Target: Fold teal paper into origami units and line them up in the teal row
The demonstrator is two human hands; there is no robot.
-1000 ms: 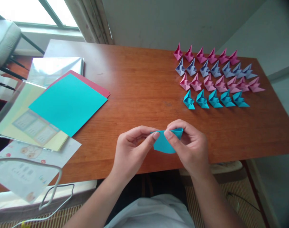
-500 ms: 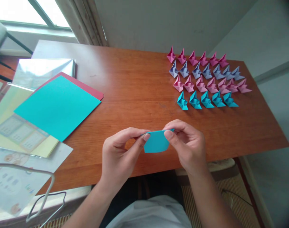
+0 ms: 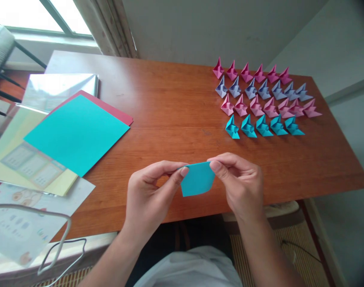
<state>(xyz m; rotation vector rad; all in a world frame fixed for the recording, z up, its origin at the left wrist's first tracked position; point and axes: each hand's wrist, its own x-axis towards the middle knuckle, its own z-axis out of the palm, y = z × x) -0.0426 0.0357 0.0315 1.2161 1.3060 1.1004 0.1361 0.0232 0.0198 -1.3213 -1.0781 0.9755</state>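
Note:
A small folded piece of turquoise paper (image 3: 197, 181) is held up between my two hands over the front of the table. My left hand (image 3: 153, 191) pinches its upper left corner between thumb and forefinger. At the upper right corner, the thumb and forefinger of my right hand (image 3: 240, 181) are closed on it too. The top edge looks creased, and the lower part hangs free with a slight curve. Beyond my right hand stands a row of turquoise folded paper figures (image 3: 263, 126).
Behind that row are rows of pink (image 3: 270, 107), lilac (image 3: 264, 90) and magenta paper figures (image 3: 260, 73). Turquoise sheets (image 3: 77, 133) lie at the left over red paper (image 3: 122, 115), beside a yellow pack (image 3: 8, 135). A grey cable (image 3: 60, 247) loops at the lower left.
My right hand has shifted slightly right along the paper's top edge to its corner. The paper now tilts up a little to the right and shows more of its face.

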